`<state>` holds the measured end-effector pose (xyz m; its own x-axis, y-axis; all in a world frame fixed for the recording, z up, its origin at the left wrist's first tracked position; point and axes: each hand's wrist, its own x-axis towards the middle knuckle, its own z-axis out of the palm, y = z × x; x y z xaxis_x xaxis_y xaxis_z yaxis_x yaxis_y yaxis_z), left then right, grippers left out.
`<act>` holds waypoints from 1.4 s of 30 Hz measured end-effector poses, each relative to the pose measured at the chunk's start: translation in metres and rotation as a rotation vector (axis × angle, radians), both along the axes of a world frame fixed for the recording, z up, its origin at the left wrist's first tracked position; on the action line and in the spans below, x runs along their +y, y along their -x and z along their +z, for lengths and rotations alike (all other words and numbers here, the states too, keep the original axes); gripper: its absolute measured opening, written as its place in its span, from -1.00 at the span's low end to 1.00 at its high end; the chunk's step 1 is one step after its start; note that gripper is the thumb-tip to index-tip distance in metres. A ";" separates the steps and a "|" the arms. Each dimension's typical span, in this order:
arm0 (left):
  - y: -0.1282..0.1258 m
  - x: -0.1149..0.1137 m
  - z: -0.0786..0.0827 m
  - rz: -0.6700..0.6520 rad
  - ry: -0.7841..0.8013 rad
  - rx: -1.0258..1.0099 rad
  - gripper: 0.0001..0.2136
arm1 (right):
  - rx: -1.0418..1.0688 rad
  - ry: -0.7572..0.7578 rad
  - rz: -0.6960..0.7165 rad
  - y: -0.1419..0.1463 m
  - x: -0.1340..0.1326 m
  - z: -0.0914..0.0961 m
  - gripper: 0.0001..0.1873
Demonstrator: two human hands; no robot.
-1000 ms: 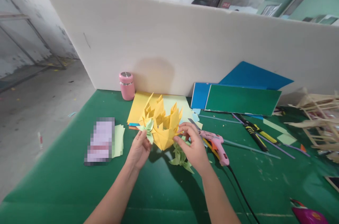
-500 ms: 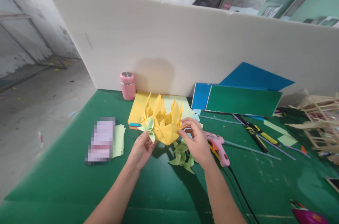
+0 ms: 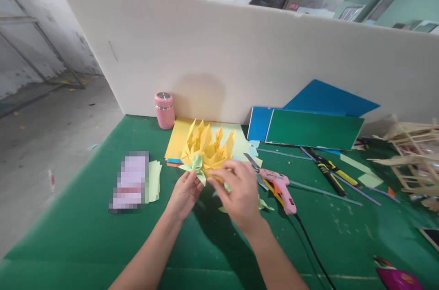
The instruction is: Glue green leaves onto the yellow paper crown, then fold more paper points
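Observation:
A folded yellow paper flower (image 3: 206, 143) with pointed upright petals is raised a little above the table, a light green paper leaf piece (image 3: 196, 166) at its lower left. My left hand (image 3: 187, 194) is closed on the flower's left side, thumb at the green leaf. My right hand (image 3: 238, 191) is in front of the flower's lower right, thumb and forefinger brought together in a pinch at its lower edge. What lies between those fingertips is too small to make out. Beneath and behind the right hand, more folded green paper leaves (image 3: 265, 205) are partly hidden.
To the right lie a pink glue gun (image 3: 279, 185) with a black cord, pliers (image 3: 329, 175) and thin paper strips. Yellow paper sheets (image 3: 174, 136), a pink flask (image 3: 165, 111) and a blurred phone-like object (image 3: 130, 180) are left. A white board (image 3: 222, 52) stands behind.
My right hand has moved left and down from the flower's right side to its lower front edge. The flower has turned and tilted in my left hand, which stays in place.

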<state>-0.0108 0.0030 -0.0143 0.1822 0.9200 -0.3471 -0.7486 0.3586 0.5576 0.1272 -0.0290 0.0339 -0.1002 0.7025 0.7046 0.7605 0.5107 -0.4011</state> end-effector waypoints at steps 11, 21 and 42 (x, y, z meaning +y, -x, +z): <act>-0.004 0.000 -0.002 0.020 -0.044 0.006 -0.77 | -0.158 0.066 -0.046 0.017 0.018 -0.009 -0.78; -0.003 -0.001 -0.003 0.044 -0.047 0.005 -0.80 | -0.213 0.065 -0.122 0.016 0.020 -0.008 -0.85; -0.003 0.000 0.006 0.056 -0.032 -0.002 -0.93 | -0.260 0.032 -0.140 0.011 0.023 -0.005 -0.84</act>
